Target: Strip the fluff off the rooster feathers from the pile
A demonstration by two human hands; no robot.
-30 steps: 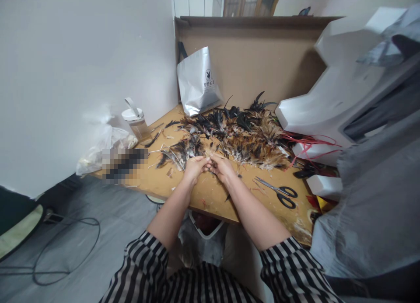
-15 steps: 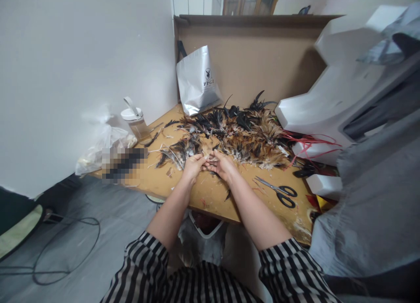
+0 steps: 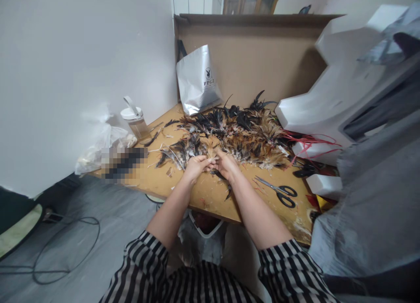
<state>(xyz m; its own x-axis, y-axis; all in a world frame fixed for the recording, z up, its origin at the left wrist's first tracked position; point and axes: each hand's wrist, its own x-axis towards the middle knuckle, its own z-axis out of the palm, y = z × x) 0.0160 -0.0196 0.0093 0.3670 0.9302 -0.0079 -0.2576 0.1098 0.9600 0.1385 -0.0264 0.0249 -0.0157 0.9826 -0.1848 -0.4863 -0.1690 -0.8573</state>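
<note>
The left hand (image 3: pixel 196 166) is narrowed to a fingertip pinch at the base of a tan feather tuft (image 3: pixel 211 152). The right hand (image 3: pixel 227 165) is positioned opposite, fingers curled at the same tuft; whether its fingertips are fully closed cannot be determined. The tuft is located between the hands, above the near side of the worktop (image 3: pixel 210 193), its plumes directed away from the person. Dark feathers (image 3: pixel 229 192) lie beside the right wrist. Beyond the hands, a feather pile (image 3: pixel 243 132) in black and brown extends across the worktop. Scissors (image 3: pixel 278 192) with black handles lie to the right of the right hand, blades directed up and left. A silver bag (image 3: pixel 197 82) stands behind the pile; a lidded cup (image 3: pixel 138 123) stands at left, near a translucent plastic bag (image 3: pixel 106 148). Red strings (image 3: pixel 306 146) lie at the right end of the pile.
</note>
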